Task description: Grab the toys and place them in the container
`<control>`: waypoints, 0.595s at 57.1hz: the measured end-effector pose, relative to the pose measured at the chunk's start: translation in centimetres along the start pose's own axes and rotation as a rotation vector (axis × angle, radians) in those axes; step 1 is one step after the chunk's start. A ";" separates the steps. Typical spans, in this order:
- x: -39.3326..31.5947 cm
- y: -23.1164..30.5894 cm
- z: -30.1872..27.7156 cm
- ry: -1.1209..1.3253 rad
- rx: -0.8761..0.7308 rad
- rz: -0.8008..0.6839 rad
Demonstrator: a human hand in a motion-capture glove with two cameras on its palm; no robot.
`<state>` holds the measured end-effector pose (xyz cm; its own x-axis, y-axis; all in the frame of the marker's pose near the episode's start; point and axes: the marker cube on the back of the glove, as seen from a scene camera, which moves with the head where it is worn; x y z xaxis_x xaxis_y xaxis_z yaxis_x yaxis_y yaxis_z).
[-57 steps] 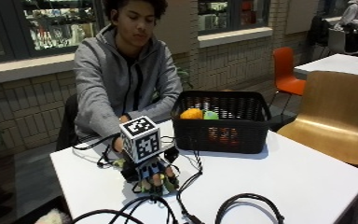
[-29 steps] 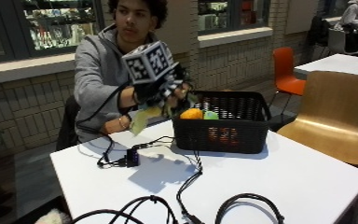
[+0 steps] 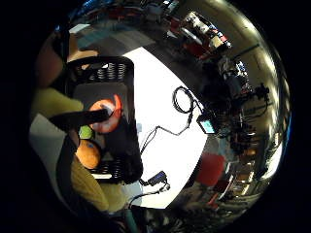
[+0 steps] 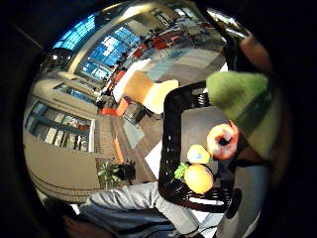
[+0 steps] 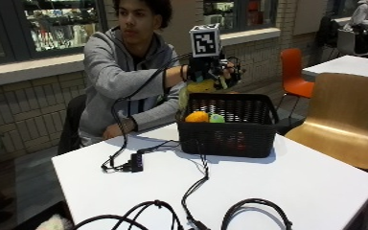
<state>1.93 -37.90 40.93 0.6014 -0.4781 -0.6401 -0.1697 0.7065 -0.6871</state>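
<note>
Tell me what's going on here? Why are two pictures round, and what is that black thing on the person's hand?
No machine here: a person sits at a white table and works with the right hand, which wears a black glove. One picture comes from a camera across the table. The two round ones come from tiny cameras on the palm of that glove, so they look down at whatever the hand is over.

On the table stands a black basket, with black cables lying in front of it. In the basket you can see an orange toy, a small green toy and a red and white ring-shaped toy.

The gloved hand is up above the basket, its fingers curled round a yellow-green toy, ready to put it in with the others.
</note>
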 end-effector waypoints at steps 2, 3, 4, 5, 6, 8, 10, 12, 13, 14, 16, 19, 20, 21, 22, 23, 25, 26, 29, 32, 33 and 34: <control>0.2 0.0 0.4 0.020 -0.050 0.012; 0.3 0.0 0.6 0.031 -0.075 0.014; 0.5 0.1 0.8 0.042 -0.099 0.015; 0.6 0.2 1.0 0.053 -0.121 0.017; 0.8 0.4 1.1 0.060 -0.142 0.019; 0.9 0.8 1.2 0.050 -0.177 0.017; 1.0 1.3 1.1 0.021 -0.195 0.001; 1.2 1.9 0.9 -0.008 -0.193 -0.010; 1.3 2.3 0.8 -0.021 -0.188 -0.007; 1.5 2.6 0.6 -0.033 -0.182 -0.002; 2.1 3.6 0.2 -0.052 -0.174 0.007; 3.3 5.6 -0.5 -0.077 -0.175 0.014; 3.7 6.4 -0.7 -0.080 -0.174 0.018; 4.0 7.2 -0.8 -0.081 -0.173 0.019; 4.3 8.1 -1.0 -0.083 -0.172 0.016; 4.6 9.0 -1.1 -0.086 -0.171 0.010; 5.2 11.1 -1.4 -0.083 -0.166 -0.005; 5.6 12.2 -1.4 -0.075 -0.162 -0.011; 6.8 15.7 -1.4 -0.034 -0.148 -0.004; 8.3 19.5 -1.1 -0.002 -0.141 0.035; 8.7 20.8 -1.0 0.000 -0.138 0.050; 9.1 22.1 -0.9 -0.004 -0.135 0.068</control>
<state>2.98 -27.12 19.58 0.5877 -0.4298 -0.6854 -0.3129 0.6605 -0.6825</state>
